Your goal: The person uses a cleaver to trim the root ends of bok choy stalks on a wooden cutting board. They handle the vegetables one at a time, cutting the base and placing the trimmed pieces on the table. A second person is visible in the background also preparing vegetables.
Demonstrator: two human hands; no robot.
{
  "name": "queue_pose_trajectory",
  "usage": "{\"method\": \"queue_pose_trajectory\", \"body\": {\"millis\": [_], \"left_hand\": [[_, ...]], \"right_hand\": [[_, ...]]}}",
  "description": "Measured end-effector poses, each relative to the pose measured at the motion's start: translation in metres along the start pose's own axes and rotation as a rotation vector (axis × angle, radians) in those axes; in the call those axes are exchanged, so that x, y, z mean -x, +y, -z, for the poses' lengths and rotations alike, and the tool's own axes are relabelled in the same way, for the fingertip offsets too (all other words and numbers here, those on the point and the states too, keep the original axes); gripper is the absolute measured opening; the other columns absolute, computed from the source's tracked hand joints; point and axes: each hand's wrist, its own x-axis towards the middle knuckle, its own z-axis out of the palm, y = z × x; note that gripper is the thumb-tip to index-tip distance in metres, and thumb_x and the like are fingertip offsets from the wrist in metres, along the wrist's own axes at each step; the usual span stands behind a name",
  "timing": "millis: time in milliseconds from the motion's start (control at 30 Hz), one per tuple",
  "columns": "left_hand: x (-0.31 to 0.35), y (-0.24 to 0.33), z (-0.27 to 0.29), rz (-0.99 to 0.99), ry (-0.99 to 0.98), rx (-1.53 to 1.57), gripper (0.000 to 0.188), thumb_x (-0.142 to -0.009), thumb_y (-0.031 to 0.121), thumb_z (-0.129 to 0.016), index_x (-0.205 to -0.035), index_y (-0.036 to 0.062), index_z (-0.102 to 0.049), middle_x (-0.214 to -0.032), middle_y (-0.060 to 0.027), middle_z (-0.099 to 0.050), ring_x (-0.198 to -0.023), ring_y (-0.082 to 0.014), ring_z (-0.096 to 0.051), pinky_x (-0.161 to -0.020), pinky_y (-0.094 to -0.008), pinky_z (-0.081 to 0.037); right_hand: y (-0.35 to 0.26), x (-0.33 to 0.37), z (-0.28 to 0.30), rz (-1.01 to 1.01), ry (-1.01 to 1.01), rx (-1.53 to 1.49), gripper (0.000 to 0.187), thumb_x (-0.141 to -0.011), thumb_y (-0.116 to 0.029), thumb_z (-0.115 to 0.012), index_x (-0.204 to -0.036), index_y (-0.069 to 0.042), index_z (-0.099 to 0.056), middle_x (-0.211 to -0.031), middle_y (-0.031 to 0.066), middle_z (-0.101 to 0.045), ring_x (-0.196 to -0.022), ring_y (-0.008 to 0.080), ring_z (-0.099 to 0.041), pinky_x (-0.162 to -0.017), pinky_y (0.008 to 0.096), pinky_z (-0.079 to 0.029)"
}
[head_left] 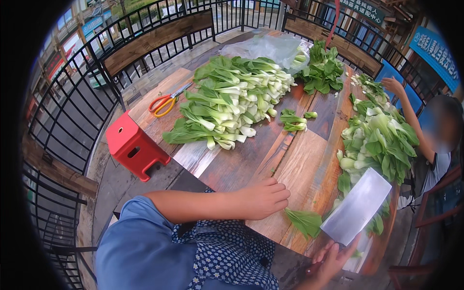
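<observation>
My right hand (pixel 333 261), at the lower right, grips the handle of a cleaver (pixel 357 207). Its broad metal blade points up and to the right, over the table's edge and beside a heap of bok choy leaves (pixel 379 140). My left hand (pixel 263 198) is curled closed above the near side of the wooden table (pixel 251 164); its palm side is hidden, so anything inside it does not show. A loose green leaf (pixel 304 222) lies between my two hands. Farther off, a large pile of bok choy (pixel 232 94) covers the table's middle, with a small trimmed bok choy (pixel 293 121) to its right.
Orange-handled scissors (pixel 164 104) lie left of the pile. A red plastic stool (pixel 135 145) stands at the table's left edge. Beyond the pile are a clear plastic bag (pixel 266 48) and more greens (pixel 323 67). Another person's arm (pixel 411 106) reaches in from the right.
</observation>
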Motion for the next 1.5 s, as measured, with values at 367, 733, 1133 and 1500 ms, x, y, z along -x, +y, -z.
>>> {"method": "queue_pose_trajectory", "body": {"millis": [367,733,1133,1500], "left_hand": [[-0.033,-0.098,0.075,0.565,0.938,1.069,0.019,-0.11,0.015,-0.058,-0.119,0.0024,-0.068,-0.119,-0.0037,-0.065,-0.102,-0.0135,-0.059,-0.09,-0.0279,-0.048],[-0.023,-0.091,0.062,0.968,0.785,1.738,0.047,-0.11,0.017,-0.055,-0.147,-0.0097,-0.043,-0.144,-0.0245,-0.058,-0.131,-0.0287,-0.062,-0.111,-0.0374,-0.054],[-0.026,-0.153,0.067,0.424,0.06,-0.744,0.065,-0.092,0.007,-0.063,-0.155,0.0119,-0.047,-0.159,-0.0105,-0.047,-0.153,-0.0343,-0.035,-0.126,-0.0531,-0.025],[-0.036,-0.195,0.071,0.385,-0.051,-0.746,0.013,-0.087,0.01,-0.064,-0.097,0.0101,-0.071,-0.104,-0.0066,-0.064,-0.11,-0.0246,-0.062,-0.106,-0.0496,-0.041]], "right_hand": [[0.004,-0.002,0.008,-0.009,-0.063,0.094,0.084,-0.103,-0.01,-0.062,-0.17,-0.019,-0.012,-0.084,0.0096,-0.055,-0.045,0.0108,-0.044,-0.038,0.0255,-0.04],[0.001,0.001,0.002,-0.042,-0.046,0.013,0.084,-0.1,-0.004,-0.061,-0.169,-0.018,-0.016,-0.085,0.0106,-0.057,-0.045,0.0114,-0.045,-0.038,0.0254,-0.04],[-0.012,0.003,-0.006,-0.097,-0.062,-0.06,0.084,-0.099,0.0,-0.06,-0.169,-0.02,-0.019,-0.089,0.0124,-0.057,-0.045,0.0109,-0.045,-0.037,0.0244,-0.038],[-0.011,0.001,-0.007,-0.106,-0.058,-0.095,0.082,-0.1,0.001,-0.057,-0.169,-0.02,-0.017,-0.086,0.0112,-0.057,-0.046,0.0114,-0.046,-0.038,0.0246,-0.039]]}}
